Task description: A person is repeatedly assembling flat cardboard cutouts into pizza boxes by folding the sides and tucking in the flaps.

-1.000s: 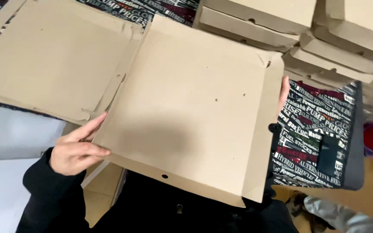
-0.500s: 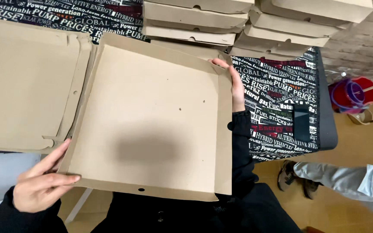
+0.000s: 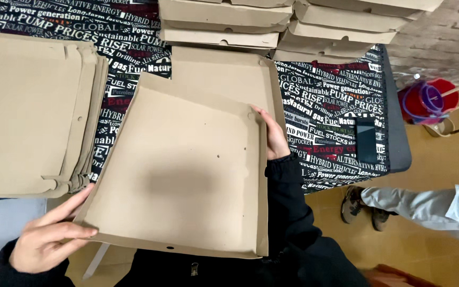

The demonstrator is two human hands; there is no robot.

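Note:
A brown cardboard pizza box [image 3: 187, 175] lies partly folded in front of me, its near half tilted up over the table edge and its far half flat on the cloth. My left hand [image 3: 49, 239] grips the box's near left corner, fingers spread along the edge. My right hand [image 3: 272, 135] holds the right side wall near the fold, thumb inside. Both sleeves are black.
A stack of flat unfolded box blanks [image 3: 27, 111] lies at the left. Folded boxes [image 3: 224, 21] are piled at the back. The table has a black printed cloth [image 3: 330, 117] with a dark phone [image 3: 366, 139] on it. Another person's shoes and leg [image 3: 399, 204] stand at the right, near a red bucket [image 3: 428, 98].
The box has swung round and come lower and closer to me. My right hand slid down its right wall toward the fold; my left hand stays at the near left corner.

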